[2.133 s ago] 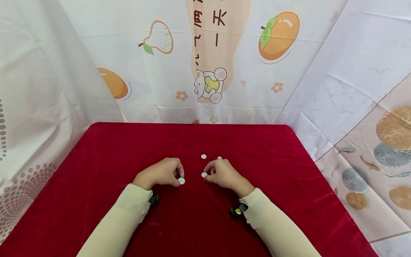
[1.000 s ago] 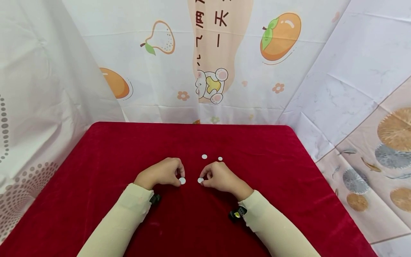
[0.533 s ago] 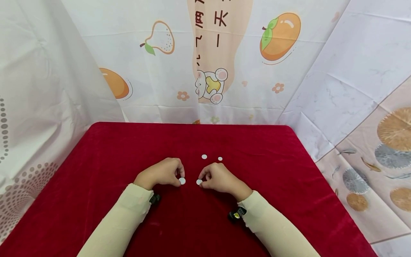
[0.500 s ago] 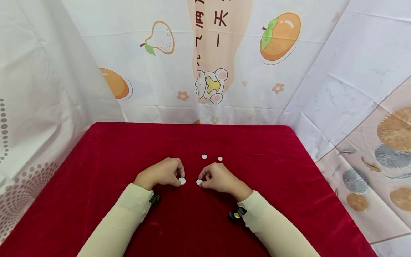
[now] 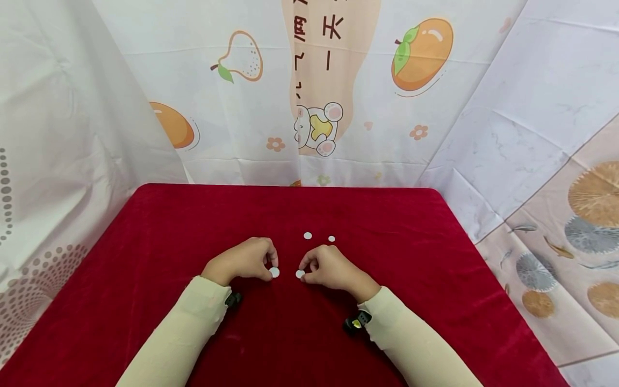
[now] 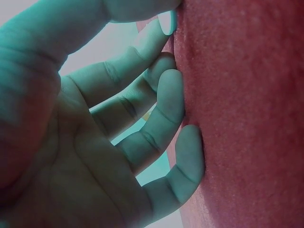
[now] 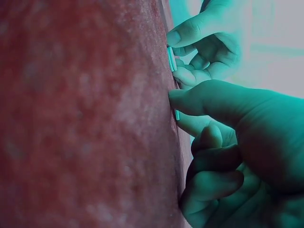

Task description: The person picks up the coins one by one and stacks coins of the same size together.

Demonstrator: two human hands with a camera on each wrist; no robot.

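Plainly, in the head view, both hands are working low over a red velvet-like cloth (image 5: 184, 220), each making a narrow pinch with thumb and index finger. The left hand (image 5: 245, 261) is gripping the left white disc (image 5: 274, 272) by its rim, thumb on the near side and fingertip on the far side. The right hand (image 5: 333, 266) is holding the right white disc (image 5: 300, 274) the same way, and the two discs are lying near each other, a strip of cloth showing between them. Farther off, the middle far disc (image 5: 307, 235) and the rightmost far disc (image 5: 331, 238) are resting beyond the right hand, untouched.

From the left wrist, the left white disc is sitting flat against the cloth between thumb and index finger, while the remaining fingers are bending loosely beside it. Such small pieces are probably weighing very little and staying stiff under a squeeze; their smooth look is suggesting some slipperiness, though the material is not showing clearly enough to tell.

From the right wrist, only a sliver of the right white disc is showing under the thumb, the other fingers folding inward. Beyond, the left white disc is presenting a thin, seemingly layered edge. With so little height to grasp, opposite sides of the rim are likely offering the best hold, the soft pile probably giving fingertips room to dip beneath
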